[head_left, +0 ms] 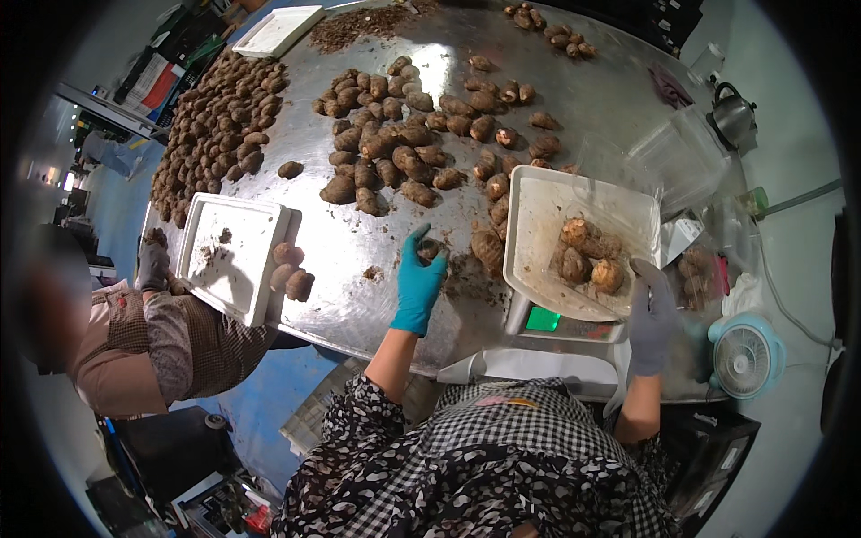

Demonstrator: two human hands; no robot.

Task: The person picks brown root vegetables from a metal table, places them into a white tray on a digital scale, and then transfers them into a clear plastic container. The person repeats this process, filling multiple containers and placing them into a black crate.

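Observation:
My left hand (pixel 420 285), in a teal glove, curls its thumb and fingers around a small brown taro (pixel 430 250) low over the metal table. Loose crumbs of dirt lie beside it. At the right, my right hand (pixel 651 316), in a grey glove, grips the near right rim of a white tray (pixel 547 202). Several taros (pixel 590 255) lie inside that tray, some with pale cut ends. The tray rests on a scale (pixel 567 328) with a green lit display. A larger taro (pixel 487 248) sits between my left hand and the tray.
Loose taros (pixel 395 143) spread over the metal table (pixel 345 242), with a big heap (pixel 220 121) at the left. Another person (pixel 170 336) works there beside a white tray (pixel 273 260). A clear plastic box (pixel 677 157), a kettle (pixel 734 117) and a small fan (pixel 744 359) stand at the right.

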